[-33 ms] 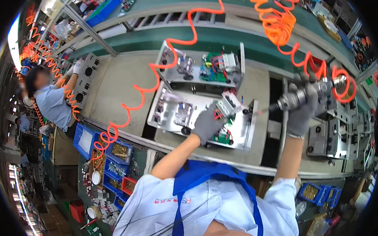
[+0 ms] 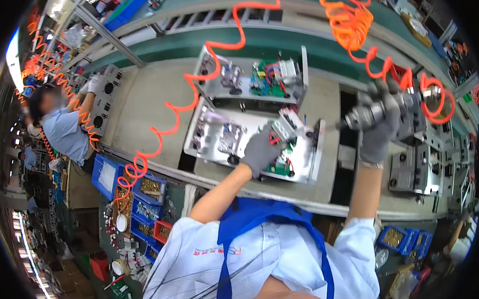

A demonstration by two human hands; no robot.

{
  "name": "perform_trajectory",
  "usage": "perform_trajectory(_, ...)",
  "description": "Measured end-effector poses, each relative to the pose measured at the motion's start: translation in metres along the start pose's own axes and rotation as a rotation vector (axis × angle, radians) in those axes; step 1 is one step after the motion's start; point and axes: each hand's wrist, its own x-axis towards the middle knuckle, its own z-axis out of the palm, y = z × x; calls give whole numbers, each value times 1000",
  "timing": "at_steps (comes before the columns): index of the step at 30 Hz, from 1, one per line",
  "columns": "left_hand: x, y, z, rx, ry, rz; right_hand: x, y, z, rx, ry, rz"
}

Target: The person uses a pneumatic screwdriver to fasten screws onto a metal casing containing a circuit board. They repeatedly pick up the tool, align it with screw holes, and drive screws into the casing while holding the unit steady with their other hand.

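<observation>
mid-fastening, by the look of it: left hand [image 2: 262, 149] gloved, pressing a white part [image 2: 288, 121] onto the near metal chassis [image 2: 214, 133]; right hand [image 2: 378, 135] wrapped around a pneumatic screwdriver [image 2: 383, 109], raised beside the chassis. next likely calls for lining the bit up. two chassis on the belt, the second chassis [image 2: 237, 77] beyond the left hand; one screwdriver; two orange coiled hoses [image 2: 169, 111].

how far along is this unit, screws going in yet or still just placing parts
Done: the near metal chassis already carries mounted parts and a green circuit board. In hand: the left hand presses on a white component at the board, while the right hand holds the pneumatic screwdriver raised beside it, tip off the work. Left: driving; no screws can be made out.
</observation>
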Motion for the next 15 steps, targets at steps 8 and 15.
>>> perform_trajectory(8,-5,14,-8,19,-31,45,-12,47,24,-248,-220,-135)
perform_trajectory(15,-6,17,-8,38,-47,12,-19,46,23,-224,-178,-103)
